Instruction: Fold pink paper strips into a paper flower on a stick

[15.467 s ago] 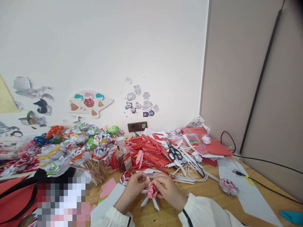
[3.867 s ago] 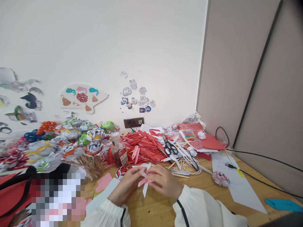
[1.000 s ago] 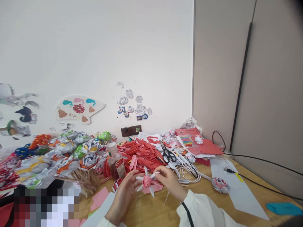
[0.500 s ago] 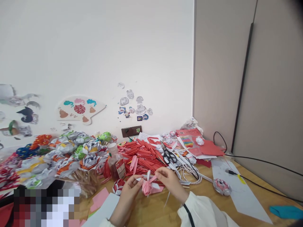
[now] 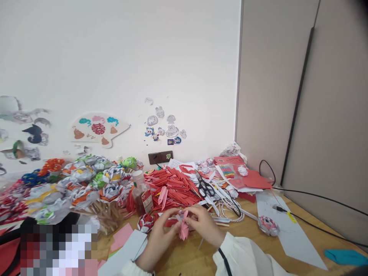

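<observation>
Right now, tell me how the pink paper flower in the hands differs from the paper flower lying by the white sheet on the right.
The pink paper flower is plain pink; the red-and-white paper flower is patterned. The pink one is held above the table between the left hand and right hand; the patterned one lies untouched on the wood. Both are small folded paper blooms.

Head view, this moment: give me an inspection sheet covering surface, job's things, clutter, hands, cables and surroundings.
Surface: wooden desk, largely covered.
Job's things: pink folded paper flower, held between both hands above the desk.
Clutter: red paper strips; black scissors; glue bottle; heap of paper flowers; pearl string.
Hands: left hand and right hand both pinch the flower.
Cables: black cable across the desk's right side.
Surroundings: white wall with stickers; grey partition.
</observation>
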A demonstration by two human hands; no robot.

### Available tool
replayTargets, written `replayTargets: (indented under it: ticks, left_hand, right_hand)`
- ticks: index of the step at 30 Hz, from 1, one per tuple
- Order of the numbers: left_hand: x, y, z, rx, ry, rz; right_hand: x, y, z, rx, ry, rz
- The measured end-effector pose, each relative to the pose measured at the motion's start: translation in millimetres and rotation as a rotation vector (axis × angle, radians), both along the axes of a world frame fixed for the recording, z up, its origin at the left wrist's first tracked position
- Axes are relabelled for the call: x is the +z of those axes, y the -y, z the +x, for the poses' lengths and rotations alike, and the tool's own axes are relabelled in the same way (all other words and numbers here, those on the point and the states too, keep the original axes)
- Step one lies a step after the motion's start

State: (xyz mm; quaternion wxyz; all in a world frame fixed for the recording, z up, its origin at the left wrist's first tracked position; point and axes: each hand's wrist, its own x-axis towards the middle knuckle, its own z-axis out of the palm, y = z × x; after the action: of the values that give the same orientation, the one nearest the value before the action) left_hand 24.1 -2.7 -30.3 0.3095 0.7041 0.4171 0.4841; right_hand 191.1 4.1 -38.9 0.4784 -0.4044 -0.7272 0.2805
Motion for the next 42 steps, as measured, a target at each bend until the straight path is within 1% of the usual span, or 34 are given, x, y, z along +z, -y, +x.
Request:
replayTargets:
  ticks: [3, 8, 11, 16, 23, 28, 33, 37, 42]
  left_hand:
    - [0.6, 1, 1, 0.022, -0.117, 0.073]
    - [-6.9, -3, 2, -0.023, -0.109, 0.065]
    - [-6.5, -2, 2, -0.019, -0.09, 0.037]
    - [-3.3, -2, 3, 0.029, -0.072, -0.008]
    - [-4.0, -2, 2, 0.111, -0.055, -0.053]
    - [-3.5, 1, 3, 0.071, -0.019, -0.05]
    - [-3.8, 2, 2, 0.085, -0.049, -0.019]
    - [-3.0, 2, 2, 0.08, -0.08, 0.009]
    - [-0.8, 3, 1, 0.069, -0.091, 0.021]
  right_hand:
    - [1.8, 3, -2, -0.046, 0.059, 0.093]
    - [3.6, 8, -7, -0.075, 0.011, 0.136]
    - [3.9, 10, -7, -0.06, 0.011, 0.133]
    - [0.6, 8, -7, 0.023, 0.028, 0.126]
    - [-11.5, 0, -10, 0.016, -0.105, 0.059]
    - [-11.4, 1, -12, -0.003, -0.158, 0.011]
    - [-8.6, 4, -12, -0.054, -0.167, 0.018]
    - [-5.5, 7, -12, -0.028, -0.155, 0.072]
    - [-5.0, 8, -11, 0.006, -0.167, 0.092]
